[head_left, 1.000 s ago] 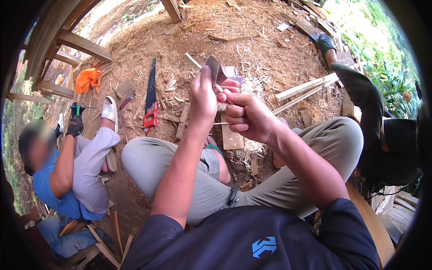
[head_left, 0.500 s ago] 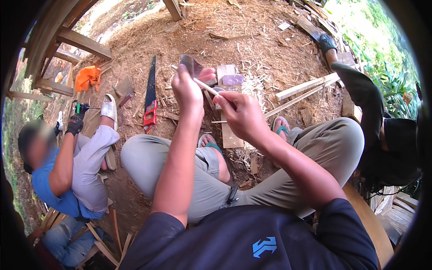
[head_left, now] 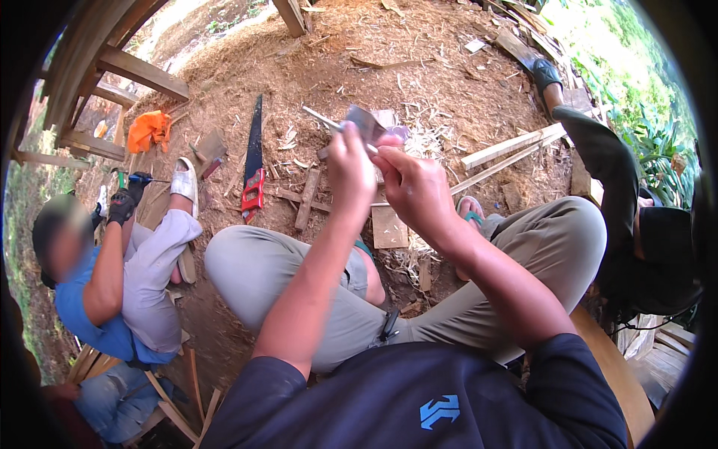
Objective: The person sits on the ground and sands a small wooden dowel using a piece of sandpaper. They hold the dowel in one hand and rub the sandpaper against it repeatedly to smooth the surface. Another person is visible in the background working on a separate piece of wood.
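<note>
Sawdust and loose shavings [head_left: 432, 138] cover the brown ground [head_left: 329, 67], with daylight and green plants [head_left: 654, 146] at the right rim. Over this ground, in front of the seated person's bent knees, the left hand [head_left: 354, 168] is closed, blurred, around a thin pale stick [head_left: 318, 117] and a brown sheet [head_left: 365, 121]. One end of the stick juts out past the left hand, up and to the left; the other runs down to the right hand [head_left: 410, 179], whose thumb and fingers pinch it. Both hands are close together, the right one a little nearer the body. How tightly the sheet wraps the stick is hidden by the fingers.

Left of the hands, well apart from them, lies a handsaw with a red handle [head_left: 253, 194], its dark blade pointing away. Farther left is an orange cloth [head_left: 149, 131]. Between saw and hands rests a short wooden piece [head_left: 307, 199]; a flat wooden block [head_left: 390, 227] lies below the right hand. At the left, a co-worker in a blue shirt [head_left: 112, 310] sits with gloved hands raised.
</note>
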Tool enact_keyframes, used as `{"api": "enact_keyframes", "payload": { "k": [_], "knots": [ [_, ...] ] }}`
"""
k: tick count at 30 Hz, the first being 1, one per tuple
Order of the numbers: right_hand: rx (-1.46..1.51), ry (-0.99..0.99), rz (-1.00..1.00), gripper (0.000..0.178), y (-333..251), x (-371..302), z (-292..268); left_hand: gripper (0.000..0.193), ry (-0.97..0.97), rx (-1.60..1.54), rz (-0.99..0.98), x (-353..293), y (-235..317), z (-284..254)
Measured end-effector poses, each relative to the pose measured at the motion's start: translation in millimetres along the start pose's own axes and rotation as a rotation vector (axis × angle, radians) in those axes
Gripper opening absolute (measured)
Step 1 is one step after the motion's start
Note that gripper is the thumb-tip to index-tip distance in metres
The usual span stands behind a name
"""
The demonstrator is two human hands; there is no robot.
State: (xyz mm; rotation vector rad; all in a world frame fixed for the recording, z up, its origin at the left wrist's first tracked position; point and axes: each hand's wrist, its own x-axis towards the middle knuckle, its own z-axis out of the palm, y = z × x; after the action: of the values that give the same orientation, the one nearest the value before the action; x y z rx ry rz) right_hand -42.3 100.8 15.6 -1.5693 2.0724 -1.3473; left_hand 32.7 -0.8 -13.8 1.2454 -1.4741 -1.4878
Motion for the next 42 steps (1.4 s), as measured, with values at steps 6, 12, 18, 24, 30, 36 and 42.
{"api": "enact_keyframes", "payload": {
  "k": [6,12,18,24,30,36,42],
  "knots": [
    [-0.265,-0.019,-0.139,0.004,5,0,1,0.044,-0.046,-0.301,-0.123,4,27,4],
    [-0.435,0.002,-0.177,0.012,12,-9,4,0.042,-0.144,-0.291,-0.114,-11,11,15],
    [-0.066,-0.113,0.037,0.013,-2,3,1,0.040,0.004,-0.312,-0.092,1,27,4],
    [0.996,-0.552,0.852,0.024,-13,7,-19,0.035,0.080,-0.318,-0.036,33,40,-46],
    [1.154,-0.607,0.896,0.025,-20,-2,-38,0.031,0.273,-0.337,-0.031,36,50,-70],
    [0.937,-0.456,0.748,0.032,-27,5,-53,0.036,0.238,-0.361,-0.067,14,44,-58],
    [0.844,-0.386,0.703,0.032,-20,7,-57,0.042,0.138,-0.381,-0.134,2,46,-34]
  ]
}}
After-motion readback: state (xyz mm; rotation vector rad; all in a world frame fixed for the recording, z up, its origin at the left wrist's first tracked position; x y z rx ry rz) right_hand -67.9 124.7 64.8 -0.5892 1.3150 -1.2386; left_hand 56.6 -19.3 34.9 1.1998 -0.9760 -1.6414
